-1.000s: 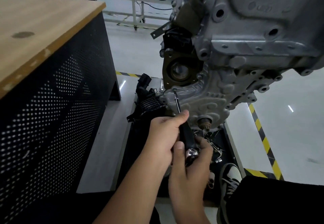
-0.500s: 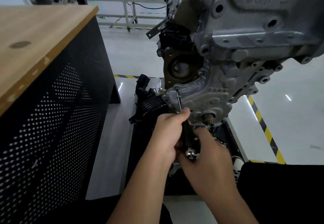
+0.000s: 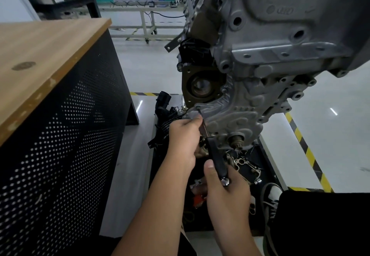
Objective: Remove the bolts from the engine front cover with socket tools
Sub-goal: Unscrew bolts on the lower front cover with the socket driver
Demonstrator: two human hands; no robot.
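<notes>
The front cover [image 3: 236, 115], a ribbed grey casting, is seen right of centre in the frame, hung on the engine [image 3: 280, 35] that fills the upper right. A bolt [image 3: 198, 108] sits at the cover's upper left corner, and the tip of a socket driver [image 3: 215, 155] is set on it. The thin steel shaft runs down and to the right into a black handle with a chromed end.

The shaft is pinched near its top by the curled fingers of the left hand [image 3: 185, 137], just below the bolt. The lower handle is gripped by the right hand [image 3: 226, 187], thumb laid along its left side and fingers wrapped behind; the chromed end shows past them.

The tool is judged stiff and fairly light; the smooth handle may slip if oily, so a full wrap low on the handle is suited for turning, with a light steadying pinch kept on the shaft. The bolt is small and easily dropped once free into the dark tray [image 3: 266, 155] of parts below. The cover itself is likely rigid and fairly heavy, best taken by its edges, though its crankshaft stub [image 3: 236, 140] offers no safe hold.

A wood-topped bench [image 3: 50, 55] stands at the left.
</notes>
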